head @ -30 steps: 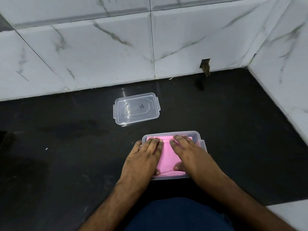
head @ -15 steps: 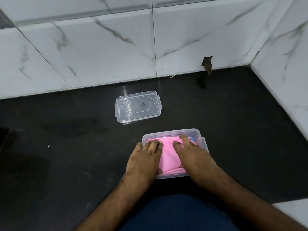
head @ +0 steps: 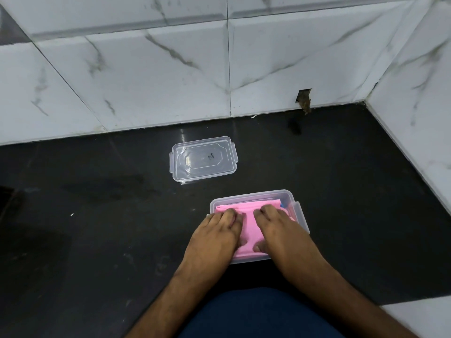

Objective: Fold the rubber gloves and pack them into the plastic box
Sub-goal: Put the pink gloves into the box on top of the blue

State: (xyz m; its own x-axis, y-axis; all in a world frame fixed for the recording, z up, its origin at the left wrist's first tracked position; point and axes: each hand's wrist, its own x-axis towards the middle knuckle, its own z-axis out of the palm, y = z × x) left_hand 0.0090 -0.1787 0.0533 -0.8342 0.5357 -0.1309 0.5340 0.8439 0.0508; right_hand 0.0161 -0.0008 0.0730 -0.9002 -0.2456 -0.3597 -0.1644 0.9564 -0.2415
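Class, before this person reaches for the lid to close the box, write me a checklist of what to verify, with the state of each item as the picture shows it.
1. Pink gloves inside the box: ok, folded and lying within its walls.
2. Gloves below the rim: cannot tell, both hands cover them.
3. Left hand free to reach: not ok, it presses flat on the gloves.
4. Right hand free: not ok, also pressing flat.
5. Lid within sight: ok, lying flat on the dark floor beyond the box.
6. Blue bit at the far right corner tucked in: cannot tell.

Clear plastic box (head: pixel 299 217) (glossy floor (head: pixel 97 240))
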